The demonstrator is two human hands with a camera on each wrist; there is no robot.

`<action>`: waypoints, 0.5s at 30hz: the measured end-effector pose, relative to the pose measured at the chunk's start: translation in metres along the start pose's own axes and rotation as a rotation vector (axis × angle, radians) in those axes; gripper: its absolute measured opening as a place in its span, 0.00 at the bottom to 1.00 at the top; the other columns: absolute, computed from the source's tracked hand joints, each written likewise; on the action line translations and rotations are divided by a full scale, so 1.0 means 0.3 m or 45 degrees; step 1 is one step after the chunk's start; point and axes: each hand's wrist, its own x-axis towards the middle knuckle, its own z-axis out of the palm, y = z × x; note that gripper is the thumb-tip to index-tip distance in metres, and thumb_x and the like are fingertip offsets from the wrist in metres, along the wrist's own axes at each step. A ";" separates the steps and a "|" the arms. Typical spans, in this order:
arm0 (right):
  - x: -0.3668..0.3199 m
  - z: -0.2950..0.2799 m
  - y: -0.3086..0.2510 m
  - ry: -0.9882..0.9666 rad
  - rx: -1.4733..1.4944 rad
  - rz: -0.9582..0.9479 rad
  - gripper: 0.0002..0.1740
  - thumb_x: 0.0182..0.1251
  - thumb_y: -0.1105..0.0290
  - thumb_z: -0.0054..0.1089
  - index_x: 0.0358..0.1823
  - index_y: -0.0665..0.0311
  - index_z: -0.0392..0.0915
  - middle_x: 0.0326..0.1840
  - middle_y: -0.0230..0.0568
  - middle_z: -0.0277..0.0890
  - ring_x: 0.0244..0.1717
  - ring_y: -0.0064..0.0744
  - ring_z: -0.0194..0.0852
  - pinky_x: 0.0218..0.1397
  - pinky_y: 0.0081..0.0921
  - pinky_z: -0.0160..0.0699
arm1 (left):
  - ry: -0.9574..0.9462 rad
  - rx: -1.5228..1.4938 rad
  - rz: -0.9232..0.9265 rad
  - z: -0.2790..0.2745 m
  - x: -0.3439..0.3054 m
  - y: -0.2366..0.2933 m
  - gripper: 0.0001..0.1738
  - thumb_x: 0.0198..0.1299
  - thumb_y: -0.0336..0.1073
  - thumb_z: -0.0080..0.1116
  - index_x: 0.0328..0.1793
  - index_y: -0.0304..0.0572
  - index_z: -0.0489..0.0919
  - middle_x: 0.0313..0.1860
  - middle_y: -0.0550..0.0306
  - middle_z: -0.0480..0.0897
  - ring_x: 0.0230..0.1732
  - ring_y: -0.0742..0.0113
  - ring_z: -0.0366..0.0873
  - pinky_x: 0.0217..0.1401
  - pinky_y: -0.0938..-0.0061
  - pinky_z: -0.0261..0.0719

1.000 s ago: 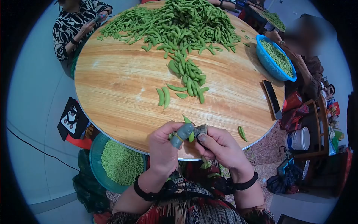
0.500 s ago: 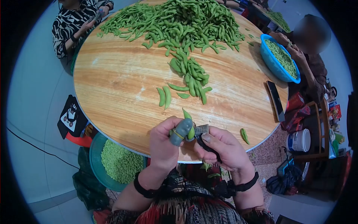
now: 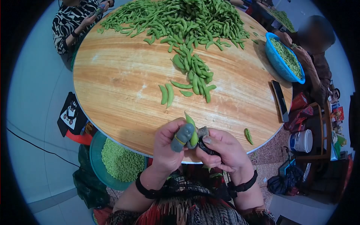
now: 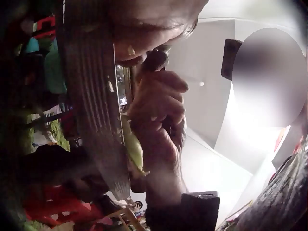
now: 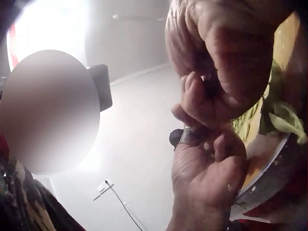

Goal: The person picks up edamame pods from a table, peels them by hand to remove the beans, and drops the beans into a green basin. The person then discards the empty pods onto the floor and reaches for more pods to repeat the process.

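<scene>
- I am judging the main risk right at the near edge of the tabletop (image 3: 112, 93): the pod (image 3: 191, 127) is being squeezed over the rim rather than over the wood, so a bean popping free could be flying past the teal basin (image 3: 98, 150) below the near-left edge and onto the floor
- I am also worrying about slip: the grey cover (image 3: 182, 137) on the left thumb is looking smooth, and hard pressure could be shooting the whole pod out of the pinch
- The left hand (image 3: 167, 148) is curling round the pod, covered thumb pressing it against the fingers, wrist bending up, with the pod standing tip-up between both hands
- The right hand (image 3: 223, 150) is coming in from the right, thumb and forefinger pinching the pod's lower end and the other fingers curling under; something dark is sitting beneath that thumb and I cannot tell what it is
- A stray pod (image 3: 248, 135) is lying just beside the right hand near the rim, where a wrist could be knocking it off
- Farther in, a small heap (image 3: 195, 75) is trailing back to the big pile (image 3: 180, 18) at the far edge
</scene>
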 end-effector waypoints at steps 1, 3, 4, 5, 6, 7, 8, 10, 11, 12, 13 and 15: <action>-0.002 0.004 0.000 -0.003 -0.084 -0.018 0.09 0.73 0.67 0.41 0.42 0.67 0.66 0.23 0.31 0.65 0.13 0.09 0.48 0.13 0.08 0.46 | 0.049 -0.024 0.011 0.003 -0.001 0.002 0.05 0.56 0.24 0.54 0.39 0.35 0.77 0.33 0.63 0.77 0.33 0.80 0.72 0.34 0.86 0.68; -0.005 0.002 0.003 -0.006 -0.170 -0.037 0.09 0.73 0.67 0.41 0.42 0.67 0.66 0.22 0.31 0.65 0.13 0.09 0.48 0.13 0.08 0.46 | 0.065 0.020 0.029 -0.011 0.003 -0.002 0.08 0.56 0.27 0.57 0.42 0.33 0.76 0.35 0.58 0.77 0.35 0.76 0.74 0.37 0.84 0.70; -0.004 -0.007 0.008 -0.084 -0.058 -0.003 0.09 0.73 0.67 0.41 0.42 0.66 0.65 0.22 0.31 0.64 0.13 0.09 0.48 0.13 0.09 0.46 | 0.077 0.065 0.048 -0.015 0.007 -0.002 0.12 0.56 0.31 0.60 0.44 0.31 0.76 0.38 0.54 0.78 0.36 0.72 0.75 0.40 0.82 0.73; -0.002 -0.016 0.013 -0.162 0.055 0.032 0.09 0.73 0.67 0.42 0.41 0.66 0.65 0.22 0.31 0.64 0.13 0.09 0.48 0.13 0.09 0.46 | 0.076 0.065 0.050 -0.011 0.011 0.000 0.12 0.56 0.31 0.60 0.44 0.31 0.76 0.38 0.54 0.78 0.36 0.72 0.75 0.40 0.82 0.73; 0.000 -0.023 0.022 -0.164 0.054 0.033 0.09 0.73 0.67 0.42 0.41 0.66 0.65 0.22 0.31 0.64 0.13 0.09 0.48 0.13 0.09 0.46 | 0.096 0.033 0.061 -0.006 0.013 0.002 0.11 0.58 0.31 0.58 0.43 0.31 0.76 0.38 0.54 0.78 0.36 0.73 0.75 0.40 0.82 0.73; 0.001 -0.031 0.032 -0.176 0.149 0.008 0.08 0.73 0.67 0.42 0.42 0.66 0.65 0.22 0.32 0.63 0.13 0.10 0.48 0.13 0.09 0.46 | 0.117 0.002 0.069 -0.003 0.011 0.004 0.10 0.59 0.31 0.57 0.42 0.31 0.76 0.38 0.54 0.78 0.36 0.73 0.76 0.40 0.81 0.73; 0.000 -0.034 0.038 -0.188 0.245 -0.019 0.08 0.73 0.68 0.42 0.42 0.66 0.65 0.21 0.32 0.63 0.13 0.10 0.48 0.13 0.09 0.46 | 0.118 0.005 0.070 -0.006 0.010 0.004 0.10 0.59 0.31 0.57 0.42 0.31 0.76 0.38 0.54 0.78 0.36 0.73 0.76 0.40 0.81 0.73; -0.001 -0.029 0.048 -0.151 0.276 -0.052 0.08 0.73 0.68 0.42 0.42 0.66 0.65 0.21 0.32 0.63 0.13 0.10 0.48 0.13 0.09 0.46 | -0.018 0.017 0.017 -0.012 0.010 0.004 0.09 0.59 0.30 0.57 0.41 0.30 0.76 0.38 0.55 0.78 0.35 0.72 0.76 0.39 0.81 0.73; -0.002 -0.026 0.051 -0.112 0.306 -0.084 0.08 0.73 0.68 0.42 0.42 0.66 0.65 0.21 0.32 0.63 0.13 0.10 0.48 0.13 0.09 0.46 | -0.020 0.019 0.017 -0.009 0.011 0.009 0.09 0.59 0.30 0.57 0.41 0.30 0.76 0.38 0.55 0.78 0.35 0.72 0.76 0.39 0.81 0.73; -0.006 -0.025 0.050 -0.114 0.306 -0.085 0.08 0.73 0.68 0.42 0.42 0.66 0.65 0.21 0.32 0.63 0.13 0.10 0.48 0.13 0.09 0.46 | -0.063 0.005 -0.002 -0.004 0.012 0.016 0.09 0.59 0.30 0.56 0.41 0.31 0.76 0.36 0.56 0.78 0.35 0.72 0.75 0.39 0.81 0.73; -0.012 -0.023 0.047 -0.070 0.220 -0.114 0.08 0.73 0.68 0.42 0.42 0.66 0.66 0.21 0.32 0.63 0.13 0.09 0.48 0.13 0.09 0.46 | -0.108 -0.009 -0.022 -0.001 0.012 0.020 0.08 0.59 0.30 0.56 0.40 0.31 0.76 0.35 0.56 0.77 0.35 0.73 0.75 0.38 0.82 0.72; -0.021 -0.011 0.037 -0.027 0.134 -0.142 0.08 0.73 0.68 0.42 0.42 0.66 0.66 0.21 0.31 0.63 0.14 0.09 0.48 0.14 0.09 0.47 | -0.112 0.085 0.061 0.009 0.010 0.015 0.08 0.59 0.30 0.56 0.40 0.32 0.76 0.34 0.57 0.77 0.34 0.74 0.74 0.36 0.83 0.71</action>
